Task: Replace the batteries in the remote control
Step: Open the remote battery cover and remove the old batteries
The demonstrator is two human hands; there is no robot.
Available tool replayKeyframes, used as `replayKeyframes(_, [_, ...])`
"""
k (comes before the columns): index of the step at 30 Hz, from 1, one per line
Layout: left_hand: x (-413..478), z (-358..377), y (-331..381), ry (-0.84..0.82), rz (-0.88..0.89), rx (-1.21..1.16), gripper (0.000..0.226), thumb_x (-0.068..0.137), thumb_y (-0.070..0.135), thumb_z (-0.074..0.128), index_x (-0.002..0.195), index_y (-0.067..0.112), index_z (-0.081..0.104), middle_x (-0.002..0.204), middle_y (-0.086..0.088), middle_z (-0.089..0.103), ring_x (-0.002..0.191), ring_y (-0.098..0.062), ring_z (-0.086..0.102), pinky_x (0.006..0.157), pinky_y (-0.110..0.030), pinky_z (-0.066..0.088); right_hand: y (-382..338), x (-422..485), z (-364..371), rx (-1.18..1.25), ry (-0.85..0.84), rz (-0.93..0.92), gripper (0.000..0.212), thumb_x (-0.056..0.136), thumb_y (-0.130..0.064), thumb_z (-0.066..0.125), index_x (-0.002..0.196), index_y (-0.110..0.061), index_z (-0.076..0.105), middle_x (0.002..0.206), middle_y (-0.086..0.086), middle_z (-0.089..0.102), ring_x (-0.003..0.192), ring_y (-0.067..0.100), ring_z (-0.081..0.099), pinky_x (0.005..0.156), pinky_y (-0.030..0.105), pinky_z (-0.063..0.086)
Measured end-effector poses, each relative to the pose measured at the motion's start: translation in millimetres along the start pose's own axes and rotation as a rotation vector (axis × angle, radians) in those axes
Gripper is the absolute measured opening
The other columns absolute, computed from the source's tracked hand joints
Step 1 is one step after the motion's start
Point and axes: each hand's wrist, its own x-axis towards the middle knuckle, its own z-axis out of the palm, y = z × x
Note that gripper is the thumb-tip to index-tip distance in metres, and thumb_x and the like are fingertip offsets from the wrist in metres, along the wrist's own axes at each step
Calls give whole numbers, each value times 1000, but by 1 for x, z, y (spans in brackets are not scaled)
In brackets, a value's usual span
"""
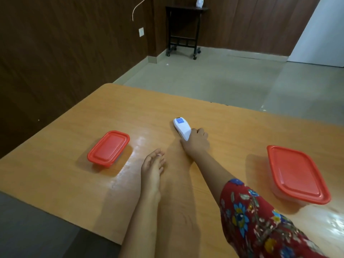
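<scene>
Black wheeled stand; wall socket

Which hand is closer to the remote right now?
Right. The right hand holds the remote at its near end; the left hand is open, back toward the person and left of it.

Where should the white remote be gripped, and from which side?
Across its narrow width at the near end, coming from the near side. The remote lies flat on the table, its long body pointing away, so both long edges are exposed. The right hand grips there, leaving the far end with the blue label free.
</scene>
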Motion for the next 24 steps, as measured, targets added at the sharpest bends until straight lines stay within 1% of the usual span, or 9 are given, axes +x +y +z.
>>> replayKeyframes(5, [-4, -5, 8, -20, -18, -48, 26, 98, 12, 44, 122, 12, 56, 125, -9, 61, 117, -27, 58, 103, -36, 42, 11, -29, -4, 284, 52, -31, 50, 91, -38, 56, 129, -7, 44, 127, 13, 41, 117, 30, 35, 90, 33, 35])
replayKeyframes(9, [-8, -7, 16, -31, -55, -125, 26, 99, 17, 44, 124, 18, 51, 131, -6, 59, 114, -23, 60, 100, -33, 43, 13, -91, -24, 571, 24, -89, 47, 89, -34, 60, 131, -17, 47, 121, 3, 42, 112, 20, 33, 85, 26, 28])
replayKeyframes(13, [-24, -14, 29, -107, -161, -298, 41, 96, 38, 46, 132, 18, 46, 127, -7, 61, 113, -24, 61, 97, -42, 47, 17, -146, -47, 761, -104, -120, 45, 83, -30, 68, 125, -24, 54, 116, -6, 47, 109, 11, 44, 90, 27, 38])
replayKeyframes(15, [-34, -20, 32, -148, -227, -363, 41, 93, 46, 48, 123, 19, 53, 116, -7, 65, 108, -24, 62, 90, -43, 50, 22, -164, -55, 855, -215, -99, 49, 70, -29, 73, 117, -26, 60, 113, -8, 51, 105, 8, 53, 91, 30, 46])
replayKeyframes(17, [-43, -28, 28, -154, -252, -377, 29, 93, 40, 50, 109, 18, 61, 105, -6, 68, 99, -23, 65, 80, -39, 53, 26, -175, -59, 886, -295, -85, 54, 56, -23, 74, 109, -26, 65, 111, -6, 56, 101, 10, 58, 84, 29, 52])
replayKeyframes(19, [-47, -36, 22, -85, -215, -344, 15, 94, 21, 53, 106, 16, 60, 102, -8, 66, 92, -23, 65, 67, -35, 56, 26, -178, -60, 981, -355, -68, 59, 50, -10, 75, 108, -22, 65, 108, -1, 62, 93, 13, 61, 72, 19, 52])
replayKeyframes(21, [-46, -43, 20, -4, -185, -391, 18, 92, 6, 53, 109, 13, 56, 101, -11, 64, 88, -23, 66, 58, -33, 59, 21, -173, -56, 1253, -377, 54, 63, 59, 5, 74, 115, -19, 59, 97, 5, 63, 81, 13, 61, 67, 17, 53])
replayKeyframes(22, [-46, -44, 20, 25, -175, -441, 21, 91, 2, 53, 109, 11, 53, 100, -12, 63, 87, -24, 66, 58, -33, 60, 15, -168, -53, 1458, -390, 173, 57, 68, 10, 70, 115, -19, 55, 91, 6, 62, 76, 13, 61, 67, 19, 53])
replayKeyframes(24, [-46, -43, 17, 76, -140, -497, 30, 89, -2, 54, 117, 7, 49, 103, -13, 62, 86, -24, 66, 62, -32, 61, -2, -161, -45, 1772, -447, 417, 25, 86, 4, 57, 103, -14, 54, 84, 6, 57, 70, 12, 60, 67, 22, 52])
